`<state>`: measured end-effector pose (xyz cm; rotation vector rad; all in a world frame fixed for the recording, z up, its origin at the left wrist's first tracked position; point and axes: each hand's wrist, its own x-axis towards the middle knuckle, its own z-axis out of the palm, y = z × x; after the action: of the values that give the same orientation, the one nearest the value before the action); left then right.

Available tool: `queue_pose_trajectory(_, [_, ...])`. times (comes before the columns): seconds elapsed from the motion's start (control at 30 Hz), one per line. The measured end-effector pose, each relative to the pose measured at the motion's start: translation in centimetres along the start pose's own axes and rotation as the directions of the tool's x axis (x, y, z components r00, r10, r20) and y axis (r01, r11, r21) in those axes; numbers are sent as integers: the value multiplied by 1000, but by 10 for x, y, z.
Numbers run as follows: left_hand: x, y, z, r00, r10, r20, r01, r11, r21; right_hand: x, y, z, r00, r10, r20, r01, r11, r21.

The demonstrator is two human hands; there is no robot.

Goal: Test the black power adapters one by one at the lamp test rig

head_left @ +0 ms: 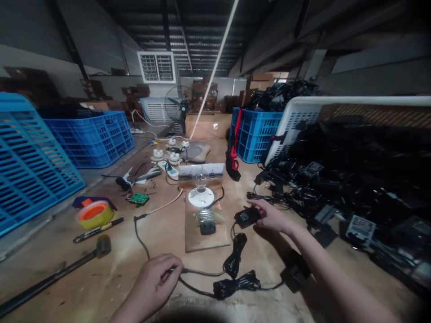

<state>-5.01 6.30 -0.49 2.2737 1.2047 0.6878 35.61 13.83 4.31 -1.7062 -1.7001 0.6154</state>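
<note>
My right hand [269, 215] is closed on a black power adapter [245, 218] with a printed label, just right of the wooden board. Its cable runs down to a tied black cable bundle [236, 255]. Near the front edge, my left hand [160, 279] pinches the end of a cable [204, 272] from that bundle; its tip is hidden in the fingers. A second tied cable bundle [235, 285] lies just below, leading to another black adapter [296, 271] under my right forearm. On the board [208, 244] sit a white lamp holder [201, 197] with a clear bulb and a black socket [208, 227].
A large heap of black adapters [360, 179] spills from a white crate [289, 116] at right. At left lie a hammer [60, 269], a marker [97, 230], yellow tape [96, 215] and a green circuit board [138, 198]. Blue crates [90, 139] stand behind.
</note>
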Motion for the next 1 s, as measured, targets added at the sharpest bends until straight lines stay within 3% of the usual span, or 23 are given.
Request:
queue_pose_trajectory(0.1, [2, 3, 0, 999, -8, 35, 7, 1000, 27, -9, 5, 0, 992, 25, 128, -30, 999, 40])
queue_pose_trajectory(0.3, [6, 16, -2, 994, -64, 92, 60, 997, 48, -38, -20, -9, 992, 4, 125, -50, 929, 366])
queue_pose_trajectory(0.37, [5, 16, 0, 996, -59, 73, 56, 998, 40, -50, -39, 1, 994, 53, 97, -96, 856, 508])
queue_pose_trajectory(0.43, [4, 13, 2, 998, -43, 50, 42, 999, 31, -62, -64, 26, 990, 132, 44, -134, 813, 567])
queue_pose_trajectory(0.5, [2, 10, 3, 999, -22, 36, 21, 1000, 23, -73, -88, 57, 989, 131, -76, -78, 871, 485])
queue_pose_trajectory(0.57, [1, 8, 4, 1000, -7, 27, 7, 1000, 9, -79, -106, 88, 990, 66, -121, -20, 938, 346])
queue_pose_trajectory(0.67, [0, 8, 5, 1000, 2, 3, -2, 1000, -12, -82, -117, 117, 996, 59, -65, -45, 978, 205])
queue_pose_trajectory(0.83, [-2, 11, 5, 998, -36, -42, 35, 999, -41, -82, -116, 131, 992, 57, -108, -44, 992, 122])
queue_pose_trajectory(1.0, [-3, 8, 6, 1000, 27, -9, -27, 999, -27, -81, -118, 134, 983, 94, -156, -79, 992, 99])
